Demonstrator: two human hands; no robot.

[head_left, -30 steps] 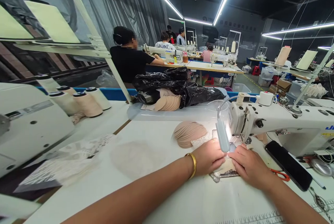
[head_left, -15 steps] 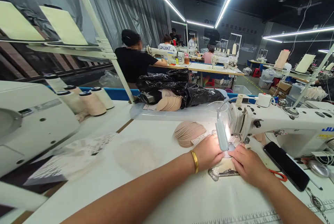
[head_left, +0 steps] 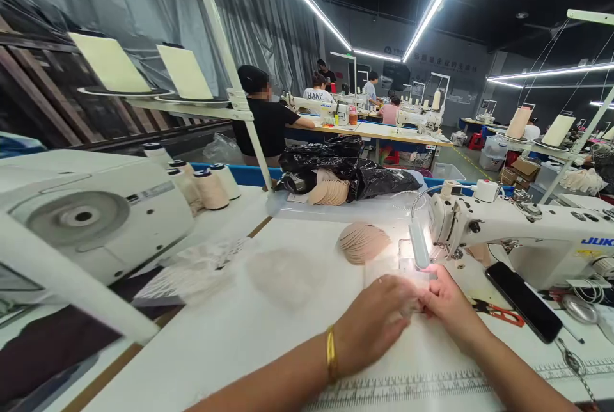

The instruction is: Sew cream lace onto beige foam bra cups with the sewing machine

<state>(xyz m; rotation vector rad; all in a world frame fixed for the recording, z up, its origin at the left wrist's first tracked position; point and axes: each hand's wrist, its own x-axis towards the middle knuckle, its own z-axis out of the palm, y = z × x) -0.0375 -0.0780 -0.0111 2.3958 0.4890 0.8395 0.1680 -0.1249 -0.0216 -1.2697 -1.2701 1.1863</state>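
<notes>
A pale, thin fabric piece lies by the lit needle area, partly hidden by my hands. My right hand pinches its near edge between thumb and fingers. Close beside it, my left hand, with a gold bangle at the wrist, curls over the same cloth; its fingers are slightly smeared by motion and meet the right fingertips. Just beyond stands the sewing machine, its small lamp shining above the cloth. A fanned stack of beige oval pads rests to the left.
Right of my hands lie orange-handled snips and a black phone. A ruler strip runs along the front. Lace pieces, thread cones and another machine stand left. Black plastic bags lie behind; co-workers sit farther back.
Both hands have drawn back from the needle area toward me, bringing the fabric's near edge along. My view has turned somewhat left, and the snips show more fully.
</notes>
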